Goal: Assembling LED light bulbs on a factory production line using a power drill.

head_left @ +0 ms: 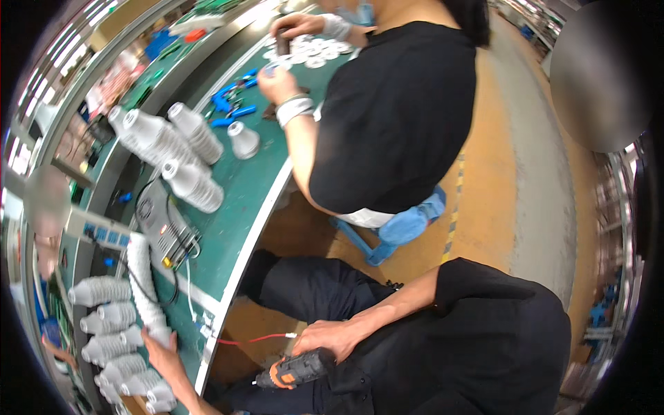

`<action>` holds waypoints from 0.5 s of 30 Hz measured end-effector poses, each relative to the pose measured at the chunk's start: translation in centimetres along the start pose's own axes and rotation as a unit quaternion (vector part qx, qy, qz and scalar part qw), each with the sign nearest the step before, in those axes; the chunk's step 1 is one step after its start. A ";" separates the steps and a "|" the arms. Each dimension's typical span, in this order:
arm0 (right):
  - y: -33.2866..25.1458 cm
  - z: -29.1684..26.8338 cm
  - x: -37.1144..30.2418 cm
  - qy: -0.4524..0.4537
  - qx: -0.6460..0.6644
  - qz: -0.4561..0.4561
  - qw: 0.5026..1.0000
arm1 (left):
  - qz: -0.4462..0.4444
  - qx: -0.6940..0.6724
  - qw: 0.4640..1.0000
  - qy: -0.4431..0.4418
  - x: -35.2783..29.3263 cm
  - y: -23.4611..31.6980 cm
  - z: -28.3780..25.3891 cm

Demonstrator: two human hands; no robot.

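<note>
Cup stack (pixel 143 280), long, near worktop's (pixel 235 214) front edge; touched by left fingers (pixel 149 342), grip unclear; may buckle if squeezed. Drill (pixel 297 370), clasped by right fingers (pixel 305 342); may drop if slackened.

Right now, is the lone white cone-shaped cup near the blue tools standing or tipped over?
Standing: the cone-shaped cup has its wide rim down on the green tabletop and its narrow end up.

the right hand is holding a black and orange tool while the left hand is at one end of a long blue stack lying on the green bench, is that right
Not quite: the long stack is white, not blue, as the head view shows. The right hand is holding a black and orange tool, and the left hand is at one end of the stack lying on the green bench.
</note>
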State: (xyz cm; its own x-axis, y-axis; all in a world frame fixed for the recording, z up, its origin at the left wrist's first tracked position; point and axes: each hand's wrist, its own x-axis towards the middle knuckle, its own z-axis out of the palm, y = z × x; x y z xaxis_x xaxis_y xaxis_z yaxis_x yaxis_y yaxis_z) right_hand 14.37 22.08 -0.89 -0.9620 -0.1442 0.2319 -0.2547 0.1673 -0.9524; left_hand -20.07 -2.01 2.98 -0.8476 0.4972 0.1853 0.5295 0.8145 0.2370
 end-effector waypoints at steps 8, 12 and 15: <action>-0.5 -0.5 0.7 -0.076 -0.033 0.001 0.997 | 0.007 -0.040 0.996 -0.076 -2.0 -2.5 -1.5; -1.7 -1.0 1.5 -0.143 -0.044 0.037 0.988 | -0.027 -0.072 0.994 -0.073 -6.3 -1.8 -3.8; -3.3 -2.2 1.9 -0.189 -0.059 0.155 0.968 | -0.010 -0.062 0.997 -0.048 -5.7 -1.2 -2.1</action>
State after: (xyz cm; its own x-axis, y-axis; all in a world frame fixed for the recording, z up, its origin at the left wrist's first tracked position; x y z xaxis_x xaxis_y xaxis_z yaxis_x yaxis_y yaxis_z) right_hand 13.14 23.40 3.11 -0.8950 -0.4116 -0.1720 0.0105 0.3660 -0.9306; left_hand -15.79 -6.49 3.62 -0.8545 0.5119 0.0878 0.5068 0.7848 0.3567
